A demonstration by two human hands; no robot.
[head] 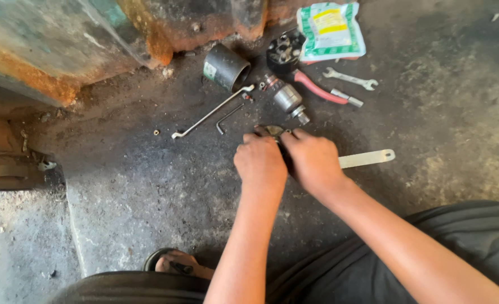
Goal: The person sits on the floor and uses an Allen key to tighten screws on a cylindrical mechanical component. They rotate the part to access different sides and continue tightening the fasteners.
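Person crouched on a grimy concrete floor (148, 186), both hands working together over one small metal part (273, 131). Only its top edge showed, a dull round piece peeking out above the knuckles; the rest was hidden.

Left hand (260, 161) was curled into a loose fist, fingers folded down onto the part. Right hand (313, 160) was closed the same way, pressed against the left, thumb and fingers bearing on the same piece. Whether either hand truly pinched it or only pushed down on it, I could not tell.

Taking the part as the landmark:
- just beyond it, a cylindrical motor piece (287, 99) with a small gear at its near end
- further beyond, a dark metal sleeve (226, 67) lying on its side, and a black round cap (285, 50) with fittings
- beyond and to the left, a long thin offset wrench (212, 112) and a small hex key (227, 117)
- beyond and to the right, red-handled pliers (320, 87), a small open-ended spanner (351, 79), and a green-and-white packet (331, 29)
- to the right, a flat pale metal strip (367, 159) with a hole at its end, running out from under the right hand

Judgement on handling: the part looked like stiff metal, small but dense, probably greasy and so slippery. Best gripped by its rim with fingertips, held firm against the floor.
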